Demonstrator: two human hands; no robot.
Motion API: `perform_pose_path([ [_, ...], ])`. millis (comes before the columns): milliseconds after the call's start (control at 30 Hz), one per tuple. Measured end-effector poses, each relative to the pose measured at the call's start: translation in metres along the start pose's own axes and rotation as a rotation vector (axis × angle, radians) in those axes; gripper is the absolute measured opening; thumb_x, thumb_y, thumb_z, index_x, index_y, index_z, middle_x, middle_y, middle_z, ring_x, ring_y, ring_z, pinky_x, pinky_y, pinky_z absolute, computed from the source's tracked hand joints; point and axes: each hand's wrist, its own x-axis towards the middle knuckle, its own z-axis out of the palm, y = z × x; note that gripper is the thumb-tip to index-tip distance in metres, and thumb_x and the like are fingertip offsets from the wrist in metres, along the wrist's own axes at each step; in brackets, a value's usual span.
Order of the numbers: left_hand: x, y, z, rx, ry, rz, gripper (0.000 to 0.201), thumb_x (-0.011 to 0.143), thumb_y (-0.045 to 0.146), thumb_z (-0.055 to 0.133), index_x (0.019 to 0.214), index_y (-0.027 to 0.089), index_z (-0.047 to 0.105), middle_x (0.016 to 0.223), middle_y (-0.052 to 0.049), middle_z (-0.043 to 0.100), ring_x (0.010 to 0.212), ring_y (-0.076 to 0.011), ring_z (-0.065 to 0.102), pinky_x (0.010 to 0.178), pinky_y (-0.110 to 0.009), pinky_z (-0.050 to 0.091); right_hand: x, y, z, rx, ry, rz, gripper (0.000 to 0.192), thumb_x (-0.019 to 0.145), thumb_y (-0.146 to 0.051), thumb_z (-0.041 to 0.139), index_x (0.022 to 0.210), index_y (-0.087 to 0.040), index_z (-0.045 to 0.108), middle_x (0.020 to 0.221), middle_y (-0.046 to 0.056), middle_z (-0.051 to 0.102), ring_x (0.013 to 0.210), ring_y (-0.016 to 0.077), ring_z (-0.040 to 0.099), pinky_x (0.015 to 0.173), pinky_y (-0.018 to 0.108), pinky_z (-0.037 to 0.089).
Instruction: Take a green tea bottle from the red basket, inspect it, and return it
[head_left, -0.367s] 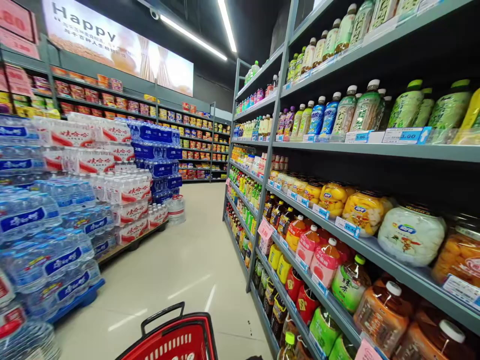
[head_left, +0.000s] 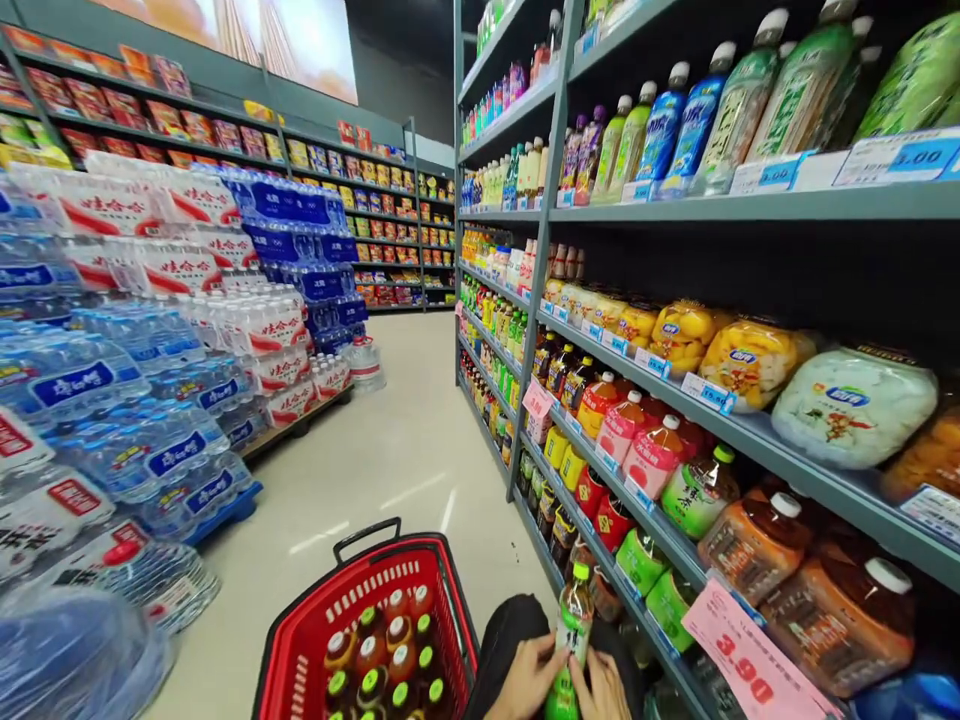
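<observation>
A green-capped tea bottle is held upright near the lowest shelf, both hands wrapped on it: left hand and right hand, fingers clamped around its label. Just left stands the red basket, upright bottles packed inside.

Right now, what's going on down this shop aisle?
A person in a drinks aisle holds a green-capped bottle upright with both hands, the left hand and right hand wrapped around its lower part. Just to the left, a red basket stands on the floor, already holding rows of capped bottles. Shelves of drinks rise on the right, and stacked packs of bottled water line the left.
</observation>
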Motion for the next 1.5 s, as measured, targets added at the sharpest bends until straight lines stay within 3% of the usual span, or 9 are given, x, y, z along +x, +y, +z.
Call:
perform_pose_path([
  [100, 0.000, -0.001, 0.001, 0.020, -0.034, 0.095, 0.062, 0.087, 0.071, 0.057, 0.105, 0.016, 0.080, 0.093, -0.008, 0.075, 0.097, -0.0336, 0.068, 0.089, -0.041, 0.056, 0.000, -0.001, -0.003, -0.026, -0.034, -0.011, 0.055, 0.100, -0.059, 0.039, 0.121, -0.023, 0.075, 0.119, 0.012, 0.075, 0.121, 0.0341, 0.065, 0.111, 0.048, 0.050],
  [400, 0.007, 0.002, 0.005, 0.053, -0.078, 0.087, 0.060, 0.093, 0.065, 0.052, 0.107, 0.012, 0.078, 0.090, -0.007, 0.076, 0.087, -0.0288, 0.068, 0.081, -0.034, 0.055, 0.002, -0.023, -0.033, -0.256, -0.126, -0.053, 0.054, 0.107, -0.052, 0.033, 0.116, -0.014, 0.071, 0.115, 0.016, 0.076, 0.118, 0.0296, 0.064, 0.107, 0.038, 0.045],
  [1000, 0.013, 0.003, 0.010, 0.053, -0.076, 0.046, 0.060, 0.093, 0.059, 0.057, 0.125, 0.012, 0.075, 0.117, -0.008, 0.078, 0.110, -0.0372, 0.071, 0.089, -0.040, 0.059, 0.009, -0.005, -0.033, -0.197, -0.107, -0.029, 0.041, 0.103, -0.053, 0.051, 0.105, -0.017, 0.070, 0.103, 0.013, 0.078, 0.113, 0.0280, 0.066, 0.102, 0.036, 0.047],
  [1233, 0.011, 0.006, 0.011, 0.006, -0.075, 0.035, 0.060, 0.092, 0.059, 0.061, 0.126, 0.011, 0.074, 0.116, -0.010, 0.078, 0.108, -0.0356, 0.072, 0.095, -0.041, 0.058, 0.007, -0.006, -0.034, -0.266, -0.101, -0.046, 0.042, 0.104, -0.053, 0.047, 0.105, -0.016, 0.069, 0.103, 0.015, 0.077, 0.113, 0.0295, 0.065, 0.100, 0.037, 0.048],
  [1500, 0.010, 0.009, 0.011, 0.063, -0.070, 0.013, 0.064, 0.095, 0.065, 0.051, 0.123, 0.011, 0.072, 0.110, -0.011, 0.079, 0.099, -0.0323, 0.073, 0.087, -0.037, 0.057, 0.006, -0.003, -0.038, -0.184, -0.120, -0.094, 0.032, 0.106, -0.043, 0.045, 0.101, -0.019, 0.065, 0.101, 0.011, 0.077, 0.112, 0.0259, 0.066, 0.104, 0.036, 0.044],
])
